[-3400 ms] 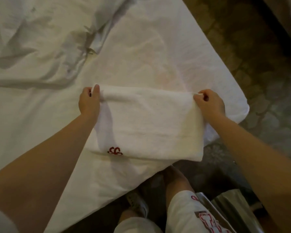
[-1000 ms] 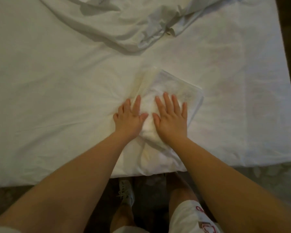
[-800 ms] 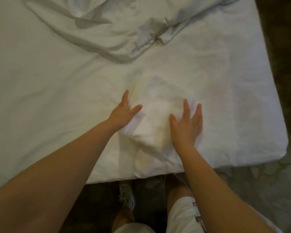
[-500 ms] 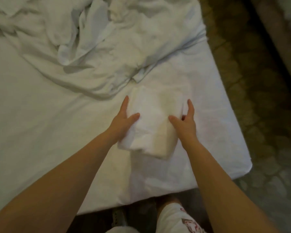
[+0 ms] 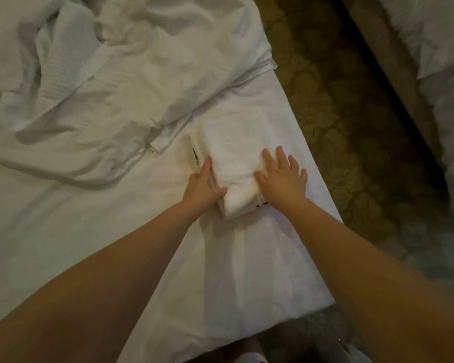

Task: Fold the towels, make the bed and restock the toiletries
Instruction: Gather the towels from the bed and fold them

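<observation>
**Now: folded towel under both hands, near the bed's right edge**

Head view (the only one). A white folded towel (image 5: 236, 155) lies on the sheet of the bed (image 5: 95, 231), close to the mattress's right edge and just clear of the rumpled duvet (image 5: 110, 74) heaped up and to the left. Its long axis runs away from the person, tilted a little leftward at the far end, so the short near end points back toward the body. A scrap of red stitching (image 5: 262, 205) shows at that near end, mostly hidden under the right wrist.

The left hand (image 5: 201, 188) sits against the towel's left long side; its fingers run along and partly under that edge while the thumb curls round the near corner, a loose cupping grip and not a full pinch as far as can be seen. The right hand (image 5: 282, 178) lies flat on top of the near right part, fingers spread and palm down, gripping nothing.

What the coming move turns on, I judge, is this: the towel lies straight ahead of both hands, between them, with neither much nearer (the left holds the flank, the right holds the top). A lift would want both hands closing on the long sides; a slide would go along that long axis. Patterned carpet (image 5: 351, 113) lies directly past the right edge, so a push rightward risks dropping it.
</observation>
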### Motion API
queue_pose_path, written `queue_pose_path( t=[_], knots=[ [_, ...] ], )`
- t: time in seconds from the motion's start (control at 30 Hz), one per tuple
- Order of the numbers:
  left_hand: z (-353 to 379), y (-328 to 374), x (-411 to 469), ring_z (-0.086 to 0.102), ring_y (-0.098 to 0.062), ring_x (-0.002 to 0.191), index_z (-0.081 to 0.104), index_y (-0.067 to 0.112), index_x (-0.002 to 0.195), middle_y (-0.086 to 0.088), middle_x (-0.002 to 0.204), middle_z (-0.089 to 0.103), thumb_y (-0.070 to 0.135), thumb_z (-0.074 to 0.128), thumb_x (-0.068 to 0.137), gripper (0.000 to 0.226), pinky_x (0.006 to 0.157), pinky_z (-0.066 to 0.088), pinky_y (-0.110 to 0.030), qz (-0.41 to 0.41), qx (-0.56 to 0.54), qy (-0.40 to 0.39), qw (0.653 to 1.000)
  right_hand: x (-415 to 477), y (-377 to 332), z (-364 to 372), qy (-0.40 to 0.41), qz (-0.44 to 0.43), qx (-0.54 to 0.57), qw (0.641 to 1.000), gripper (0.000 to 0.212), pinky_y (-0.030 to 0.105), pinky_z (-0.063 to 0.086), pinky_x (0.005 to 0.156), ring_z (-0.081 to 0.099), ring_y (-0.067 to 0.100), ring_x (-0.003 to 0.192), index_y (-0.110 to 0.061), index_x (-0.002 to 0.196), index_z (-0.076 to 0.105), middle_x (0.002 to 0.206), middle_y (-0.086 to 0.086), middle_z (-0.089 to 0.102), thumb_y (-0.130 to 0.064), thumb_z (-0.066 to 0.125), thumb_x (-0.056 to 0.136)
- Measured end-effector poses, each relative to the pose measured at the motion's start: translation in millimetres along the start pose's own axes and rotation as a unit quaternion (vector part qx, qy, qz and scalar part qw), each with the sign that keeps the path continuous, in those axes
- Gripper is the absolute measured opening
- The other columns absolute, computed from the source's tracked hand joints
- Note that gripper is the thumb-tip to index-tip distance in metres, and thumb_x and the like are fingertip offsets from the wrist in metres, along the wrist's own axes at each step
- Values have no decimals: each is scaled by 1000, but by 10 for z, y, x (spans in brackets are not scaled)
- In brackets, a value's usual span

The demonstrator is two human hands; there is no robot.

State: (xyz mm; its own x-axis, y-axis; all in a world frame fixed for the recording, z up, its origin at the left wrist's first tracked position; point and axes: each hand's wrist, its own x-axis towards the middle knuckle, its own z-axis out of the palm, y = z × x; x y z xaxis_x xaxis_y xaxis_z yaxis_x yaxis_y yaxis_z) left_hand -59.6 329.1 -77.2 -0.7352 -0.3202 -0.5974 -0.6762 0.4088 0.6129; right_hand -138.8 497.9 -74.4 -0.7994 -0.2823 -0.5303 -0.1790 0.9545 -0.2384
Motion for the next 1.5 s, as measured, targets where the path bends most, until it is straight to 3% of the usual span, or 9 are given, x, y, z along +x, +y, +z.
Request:
queue_pose_path(
  t=[0.13, 0.3, 0.43, 0.6, 0.7, 0.9, 1.17, 1.4, 1.5],
  knots=[
    [-82, 27, -55, 46, -30, 127, -7, 26, 151, -13, 147, 36, 21, 68, 82, 102, 97, 42, -34, 18, 33, 16, 999, -261, -235, 52, 148, -69, -32, 986, 60, 48, -1, 116, -5, 21, 147, -33, 152, 0, 161, -4, -5, -45, 29, 101],
    [-438, 35, -404, 28, -22, 140, -4, 24, 152, -4, 158, 19, 31, 59, 91, 88, 107, 30, -34, 47, 54, 48, 996, -591, -299, 358, -1, -89, -115, 989, 60, 53, 1, 116, -3, 22, 148, -26, 153, -1, 161, 0, -5, -46, 23, 101],
    [-885, -14, -767, 13, -18, 146, 3, 22, 152, -2, 159, 12, 28, 52, 96, 75, 112, 20, -30, 78, 102, 71, 989, -686, -733, -46, 56, -72, -40, 995, 55, 47, -1, 117, 5, 22, 148, -27, 152, 12, 161, -2, 6, -44, 27, 102],
    [-1663, -137, -1427, 24, -17, 142, 36, 15, 144, -5, 154, 29, 12, 51, 94, 53, 108, 19, -23, 118, 66, 156, 978, -1142, -1663, -677, 154, -126, 44, 979, 41, 40, 31, 105, 50, 27, 121, -19, 139, 45, 136, 7, 53, -28, 39, 100],
    [-2182, -361, -1853, 41, -21, 131, 49, 9, 136, -8, 142, 47, 8, 54, 91, 45, 101, 26, -19, 144, 38, 224, 963, -1540, -2327, -814, 167, -143, 87, 972, 35, 39, 40, 94, 58, 28, 109, -17, 128, 56, 121, 8, 64, -21, 41, 97],
    [-3163, -1013, -2153, 50, -23, 121, 55, 10, 130, -8, 130, 57, 10, 54, 91, 39, 98, 34, -25, 143, 52, 261, 953, -1989, -3470, -536, 177, -144, 157, 961, 31, 35, 41, 91, 61, 26, 101, -17, 119, 63, 109, 5, 68, -18, 45, 94],
    [-3737, -1718, -1649, 50, -21, 117, 47, 17, 135, -4, 128, 55, 19, 47, 96, 39, 95, 41, -33, 39, 33, 279, 959, -1305, -4238, -121, 143, -162, 106, 971, 33, 38, 43, 93, 61, 20, 98, -19, 125, 57, 110, 1, 66, -19, 43, 95],
    [-3985, -2336, -802, 50, -23, 116, 39, 20, 139, -6, 130, 52, 29, 47, 97, 44, 97, 43, -39, -54, 32, 274, 960, 232, -4794, 495, 93, -209, -48, 972, 44, 38, 40, 91, 45, 28, 119, -24, 136, 47, 135, 5, 48, -21, 49, 92],
    [-3919, -2546, -572, 48, -22, 119, 38, 21, 140, -6, 133, 49, 30, 48, 96, 46, 97, 41, -35, -52, 20, 270, 961, 596, -4952, 821, 72, -232, -134, 961, 44, 40, 33, 101, 30, 27, 135, -29, 136, 48, 145, 2, 38, -32, 55, 92]
  ],
)
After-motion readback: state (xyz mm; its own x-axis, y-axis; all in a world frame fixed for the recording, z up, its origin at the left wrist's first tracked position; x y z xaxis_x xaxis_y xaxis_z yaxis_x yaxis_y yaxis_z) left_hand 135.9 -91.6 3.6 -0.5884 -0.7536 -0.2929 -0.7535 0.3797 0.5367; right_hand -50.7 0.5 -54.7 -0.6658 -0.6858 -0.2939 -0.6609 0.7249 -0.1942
